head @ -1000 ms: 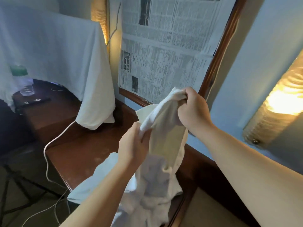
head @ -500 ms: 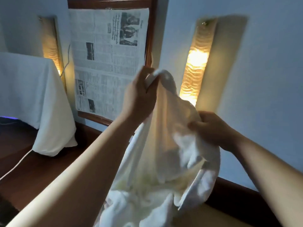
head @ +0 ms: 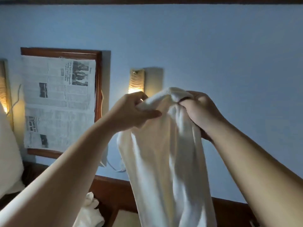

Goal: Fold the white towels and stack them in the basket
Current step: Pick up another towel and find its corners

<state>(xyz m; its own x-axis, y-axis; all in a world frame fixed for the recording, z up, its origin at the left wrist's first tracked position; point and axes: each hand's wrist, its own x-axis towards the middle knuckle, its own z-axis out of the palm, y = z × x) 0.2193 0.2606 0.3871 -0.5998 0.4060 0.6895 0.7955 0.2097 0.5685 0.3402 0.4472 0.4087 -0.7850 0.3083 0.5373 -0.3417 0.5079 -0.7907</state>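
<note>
You hold one white towel [head: 165,153] up in front of the blue wall [head: 213,46], near the centre of the view, with both of your hands at its top edge. Your left hand [head: 131,112] sits at about 10 o'clock from the towel's middle, fingers curled over and thumb pressed under, pinching a bunched corner. Your right hand [head: 199,110] sits at about 1 o'clock, fingers curled tight round a thicker gather of cloth. Between the two hands the top edge rolls into a short hump, and the rest of the towel hangs straight down in long folds out of the bottom of the view.

A second piece of white cloth [head: 90,210] lies crumpled low at 7 o'clock, beside the dark wooden furniture [head: 113,190]; whether it is another towel you cannot tell. A third white fabric mass [head: 8,153] fills the left edge at 9 o'clock.

On the wall you can count two lit lamps: one wall lamp [head: 136,82] just above your left hand at 11 o'clock, and a second lamp [head: 4,89] cut by the left edge. One wooden frame [head: 98,82] covered with newspaper [head: 59,102] hangs between them. One white cable [head: 114,167] loops down the wall behind your left forearm
</note>
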